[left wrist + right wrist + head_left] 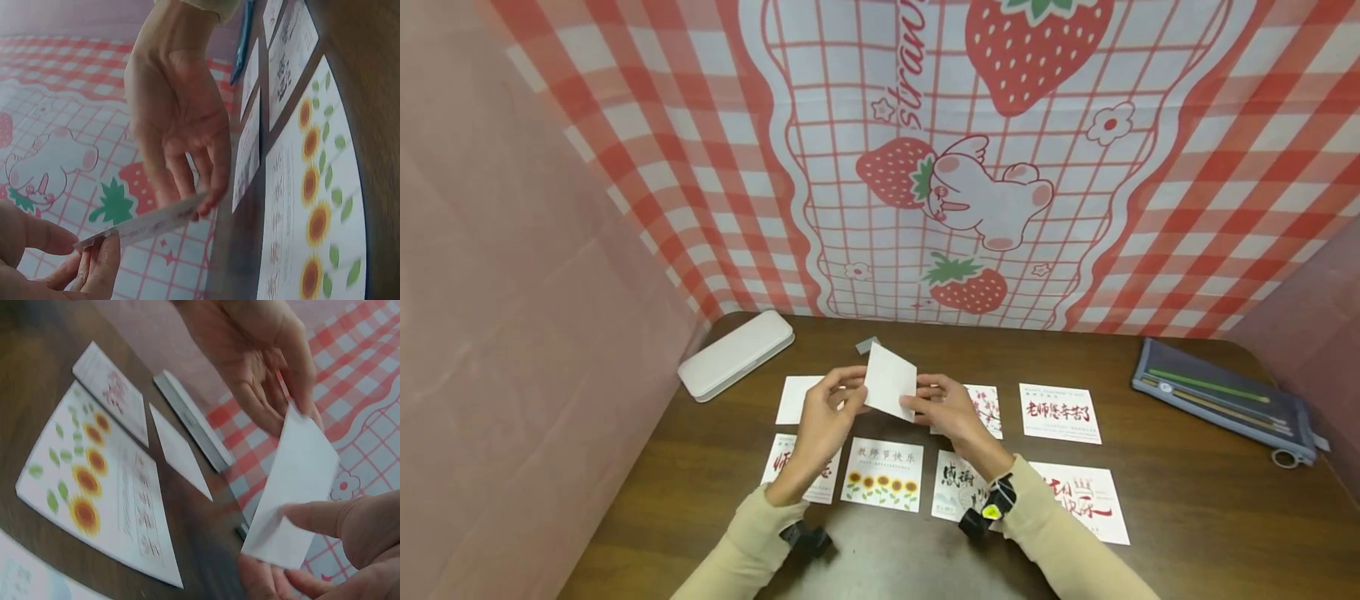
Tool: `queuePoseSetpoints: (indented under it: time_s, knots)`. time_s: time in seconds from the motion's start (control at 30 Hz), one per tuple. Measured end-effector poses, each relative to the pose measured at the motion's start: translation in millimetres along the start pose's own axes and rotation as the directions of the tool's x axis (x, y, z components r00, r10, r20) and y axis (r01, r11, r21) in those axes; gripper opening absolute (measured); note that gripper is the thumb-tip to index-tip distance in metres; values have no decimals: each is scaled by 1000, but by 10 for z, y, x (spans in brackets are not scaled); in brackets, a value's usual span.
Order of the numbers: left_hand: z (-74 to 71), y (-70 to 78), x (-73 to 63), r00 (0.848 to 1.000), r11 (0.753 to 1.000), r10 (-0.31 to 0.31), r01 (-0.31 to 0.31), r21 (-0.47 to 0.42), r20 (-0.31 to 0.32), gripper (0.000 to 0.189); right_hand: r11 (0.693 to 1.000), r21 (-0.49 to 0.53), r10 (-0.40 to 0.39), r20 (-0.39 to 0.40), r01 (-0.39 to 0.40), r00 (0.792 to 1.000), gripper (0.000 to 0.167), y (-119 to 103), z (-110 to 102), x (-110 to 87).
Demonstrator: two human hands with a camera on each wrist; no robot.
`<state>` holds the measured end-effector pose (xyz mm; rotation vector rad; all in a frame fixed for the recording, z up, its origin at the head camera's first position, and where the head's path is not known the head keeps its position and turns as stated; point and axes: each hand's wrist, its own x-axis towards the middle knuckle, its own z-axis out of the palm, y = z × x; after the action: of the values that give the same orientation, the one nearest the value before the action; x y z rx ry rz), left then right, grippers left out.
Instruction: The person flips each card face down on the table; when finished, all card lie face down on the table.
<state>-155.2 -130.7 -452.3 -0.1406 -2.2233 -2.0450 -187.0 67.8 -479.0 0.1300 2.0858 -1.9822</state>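
Observation:
Both hands hold a small card point(891, 383) tilted up above the table, its blank white face toward me. My left hand point(827, 417) pinches the card's left edge between thumb and fingers. At the opposite edge my right hand point(951, 408) grips it, with the thumb point(319, 517) flat on the blank face and the fingers behind. Faint print shows on the card's other side in the left wrist view. Below the hands lies a sunflower card point(882, 475). A blank white card point(792, 400) is partly hidden behind the left hand, and a red-blossom card point(988, 408) behind the right.
Several lettered cards, including one at the right point(1060, 412), lie in two rows on the brown table point(647, 500). A white case point(736, 356) stands at back left, a blue pencil pouch point(1221, 400) at right. Behind the table hangs a strawberry-print cloth point(820, 208). A small grey piece point(867, 344) lies behind the card.

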Motion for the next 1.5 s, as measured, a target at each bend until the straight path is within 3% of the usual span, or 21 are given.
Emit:
queuePoseSetpoints:
  time_s: [0.27, 0.47, 0.6, 0.73, 0.97, 1.2, 1.37, 1.5]
  knots:
    - [-84, -113, 94, 997, 983, 2, 11, 181, -72, 36, 992, -85, -98, -76, 92, 992, 44, -6, -136, 87]
    - [-118, -208, 135, 998, 922, 4, 18, 386, -56, 33, 982, -153, -121, -87, 107, 989, 44, 4, -176, 115]
    - [-127, -264, 163, 1000, 885, -11, 20, 465, -23, 32, 969, -217, -142, -79, 122, 987, 43, 17, -183, 134]
    - [-135, -314, 171, 999, 869, -39, 31, 495, 7, 30, 942, -311, -155, -78, 124, 985, 43, 37, -175, 148]
    - [-146, -356, 165, 998, 841, -43, 16, 541, 38, 30, 866, -482, -192, -75, 133, 979, 43, 72, -172, 194]
    - [-172, -391, 166, 996, 821, 23, -71, 566, 92, 27, 844, -516, -190, -42, 142, 981, 43, 70, -190, 203]
    - [-158, -398, 182, 994, 805, -9, -55, 591, 106, 25, 823, -546, -198, -19, 155, 980, 42, 47, -213, 200]
    - [-149, -392, 187, 993, 794, -36, -40, 607, 113, 24, 835, -533, -166, -6, 137, 986, 42, 46, -223, 197]
